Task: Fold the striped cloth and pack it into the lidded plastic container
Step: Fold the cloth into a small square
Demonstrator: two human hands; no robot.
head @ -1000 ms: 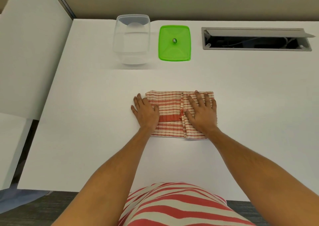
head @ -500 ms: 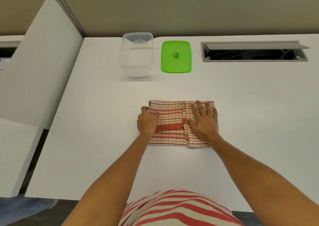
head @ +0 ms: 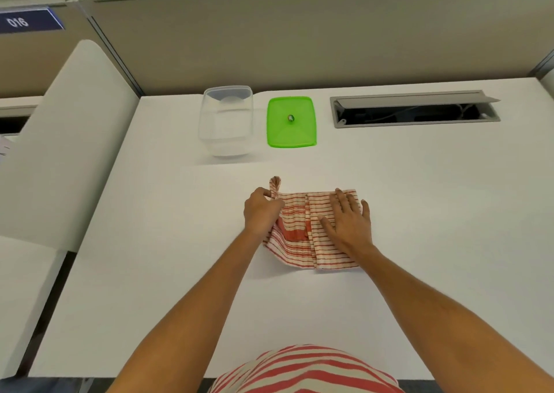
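The red-and-cream striped cloth [head: 302,236] lies folded into a small rectangle in the middle of the white desk [head: 150,272]. My left hand [head: 260,212] grips the cloth's left edge and has it raised off the desk, a corner sticking up past my fingers. Flat on the cloth's right half rests my right hand [head: 347,221], fingers spread. Behind the cloth stands the clear plastic container [head: 226,121], lidless and holding nothing. Its green lid [head: 291,122] lies on the desk just right of it.
A grey cable hatch [head: 415,109] stands propped up in the desk at the back right. A beige partition wall [head: 299,41] runs behind the desk, and a white side panel [head: 66,140] borders its left edge.
My left hand went from lying flat to closing on the cloth's left edge and lifting it. My right hand stayed pressed on the right half. The camera tilted up.
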